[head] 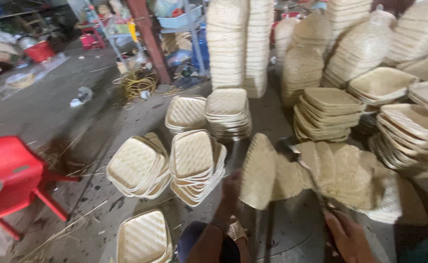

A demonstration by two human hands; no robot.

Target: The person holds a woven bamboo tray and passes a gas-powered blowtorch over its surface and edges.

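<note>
My left hand (231,191) is blurred and grips the lower edge of a woven bamboo tray (258,170), which stands on edge and tilted. My right hand (348,237) is at the bottom right, closed around the thin handle of a tool whose dark head (288,148) sits just right of the tray's top. Behind the tool lies a leaning row of several more woven trays (343,173). My knee and a sandalled foot (236,230) show at the bottom centre.
Stacks of woven trays (193,165) stand on the concrete floor ahead, with tall piles (240,44) at the back and right. A red plastic chair (12,180) is at left. A rusty pillar (150,39) and a yellow coiled cable (137,84) are behind.
</note>
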